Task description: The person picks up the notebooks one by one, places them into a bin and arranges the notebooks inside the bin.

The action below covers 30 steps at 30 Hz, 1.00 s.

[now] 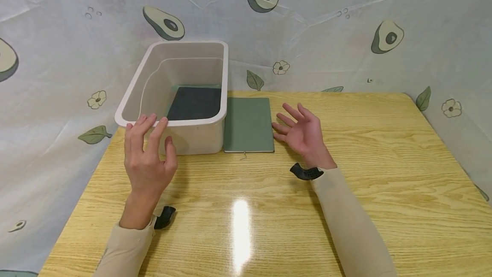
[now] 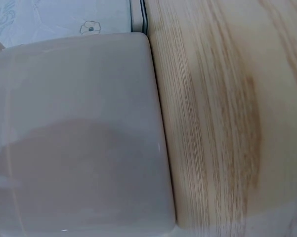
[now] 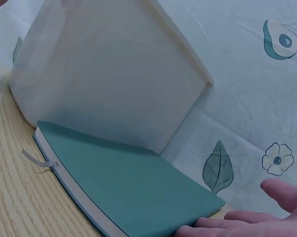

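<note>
A green notebook (image 1: 249, 125) with a ribbon marker lies on the table, against the right side of a white plastic bin (image 1: 192, 138). My right hand (image 1: 301, 134) is beside the notebook's right edge, palm turned toward it and fingers spread. In the right wrist view those fingertips (image 3: 188, 230) are at the cover's edge; whether they touch cannot be told. At the bin's near left corner is my left hand (image 1: 150, 161), fingers extended up by the rim, holding nothing. Inside the bin lies a dark notebook (image 1: 197, 104), with a green one (image 1: 200, 86) partly hidden beneath it.
The wooden table (image 1: 307, 225) reaches back to a hanging cloth (image 1: 326, 33) printed with avocados, leaves and flowers. The bin's tall walls stand between the left hand and the notebooks inside. A black wrist mount (image 1: 306, 172) sits on each sleeve.
</note>
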### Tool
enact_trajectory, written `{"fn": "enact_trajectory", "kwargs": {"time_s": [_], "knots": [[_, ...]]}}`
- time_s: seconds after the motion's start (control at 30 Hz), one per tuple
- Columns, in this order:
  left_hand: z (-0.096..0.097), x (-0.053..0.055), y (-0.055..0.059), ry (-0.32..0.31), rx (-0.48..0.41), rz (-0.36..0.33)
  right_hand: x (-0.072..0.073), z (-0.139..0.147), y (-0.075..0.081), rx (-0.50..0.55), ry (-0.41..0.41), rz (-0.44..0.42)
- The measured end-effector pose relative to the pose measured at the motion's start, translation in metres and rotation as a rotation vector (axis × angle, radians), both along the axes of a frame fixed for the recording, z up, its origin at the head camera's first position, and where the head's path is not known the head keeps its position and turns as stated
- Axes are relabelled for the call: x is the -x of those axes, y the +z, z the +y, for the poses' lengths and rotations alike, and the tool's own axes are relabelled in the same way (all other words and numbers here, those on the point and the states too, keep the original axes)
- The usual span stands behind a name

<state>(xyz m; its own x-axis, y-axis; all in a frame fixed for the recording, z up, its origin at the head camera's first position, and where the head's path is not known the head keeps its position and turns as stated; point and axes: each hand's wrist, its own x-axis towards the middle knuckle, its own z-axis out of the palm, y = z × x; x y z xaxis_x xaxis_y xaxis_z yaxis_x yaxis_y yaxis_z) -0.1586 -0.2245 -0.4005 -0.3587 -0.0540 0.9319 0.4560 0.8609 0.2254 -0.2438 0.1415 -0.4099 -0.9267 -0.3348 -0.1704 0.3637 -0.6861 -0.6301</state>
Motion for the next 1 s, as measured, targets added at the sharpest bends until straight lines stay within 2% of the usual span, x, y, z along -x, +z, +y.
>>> {"fn": "enact_trajectory", "kwargs": {"time_s": [0.33, 0.53, 0.77, 1.0], "knots": [[0.000, 0.000, 0.000, 0.001, -0.006, 0.007, 0.002, 0.003, -0.004, 0.017, -0.005, -0.004], [0.000, 0.000, 0.000, -0.001, -0.003, 0.005, 0.005, 0.006, -0.003, -0.001, -0.001, -0.063], [-0.001, -0.001, 0.001, -0.002, 0.002, -0.005, 0.013, 0.007, 0.002, -0.064, 0.027, -0.113], [0.000, -0.001, 0.001, -0.006, -0.006, 0.006, 0.020, -0.001, 0.010, -0.178, 0.109, -0.150]]}}
